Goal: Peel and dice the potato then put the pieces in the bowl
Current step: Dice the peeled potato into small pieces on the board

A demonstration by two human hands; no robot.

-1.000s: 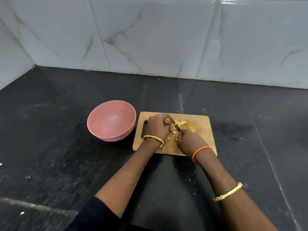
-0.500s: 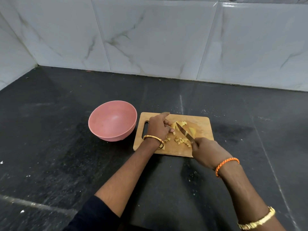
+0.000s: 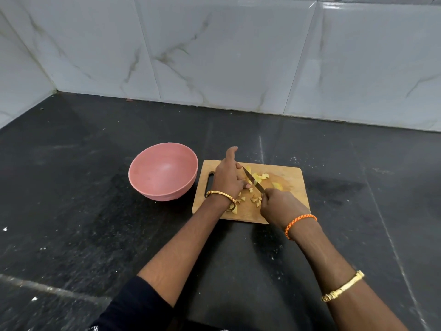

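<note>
A wooden cutting board [image 3: 290,187] lies on the black counter with yellow potato pieces on it. Larger chunks [image 3: 261,177] sit at the far middle, small dice [image 3: 254,199] lie nearer me. My right hand [image 3: 279,204] grips a knife [image 3: 253,179] whose blade angles up-left across the chunks. My left hand [image 3: 229,174] rests on the board's left part, thumb raised, fingertips beside the blade on a potato piece that is mostly hidden. A pink bowl [image 3: 145,163] stands left of the board with nothing visible inside.
The black stone counter [image 3: 95,235] spreads on all sides. A white marble-tiled wall [image 3: 214,56] runs along the back and the left corner. The board's handle slot [image 3: 210,185] faces the bowl.
My right hand with the knife drew back toward me, then came forward again onto the potato chunks. My left thumb has lifted off the board.
</note>
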